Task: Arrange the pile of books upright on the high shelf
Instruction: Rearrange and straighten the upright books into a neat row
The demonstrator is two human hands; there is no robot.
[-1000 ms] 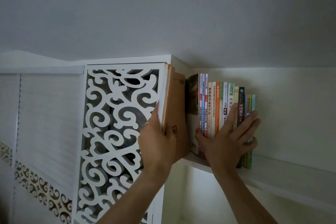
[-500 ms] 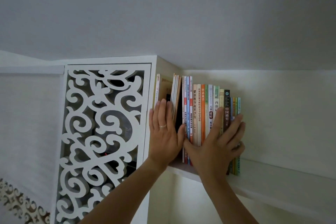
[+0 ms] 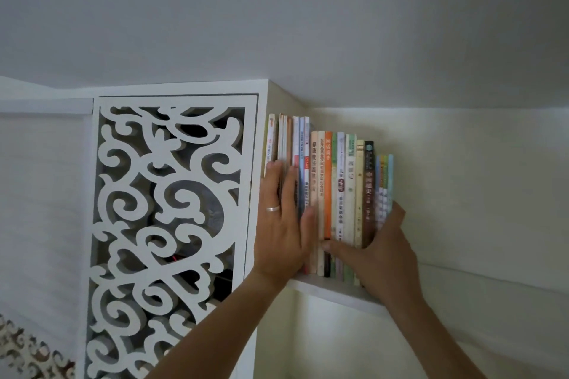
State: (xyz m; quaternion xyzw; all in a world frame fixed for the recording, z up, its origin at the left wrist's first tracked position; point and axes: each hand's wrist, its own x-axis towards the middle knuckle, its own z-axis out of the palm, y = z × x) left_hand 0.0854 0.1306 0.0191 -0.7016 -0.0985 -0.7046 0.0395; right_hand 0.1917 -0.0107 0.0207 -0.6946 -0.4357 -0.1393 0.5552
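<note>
A: Start with what is nearest us. What are the hands doing?

B: The left hand (image 3: 281,224) lies flat, fingers straight and together, pressed against the spines at the left end of the row of books (image 3: 331,194). It wears a ring (image 3: 273,208). The right hand (image 3: 380,248) is spread across the right end, thumb laid over the lower spines, fingers reaching round the last thin book; whether they curl behind it I cannot tell.

A: And the books themselves?

B: They stand on the high shelf (image 3: 335,288), spines facing out toward us, long axes vertical. The left end sits against the cabinet side panel (image 3: 261,138), just beyond the fretwork door (image 3: 172,224). Behind them is the wall (image 3: 477,178), above it the ceiling (image 3: 308,15).

A: What could go wrong from here?

B: I'd judge the right end the weak point. Nothing but the hand props it, and those last books are thin and short. If the hand lifts off before the row is packed tight, they may lean or slide flat. Pushing too hard from the left could also drive lower edges off the shelf's front lip.
</note>
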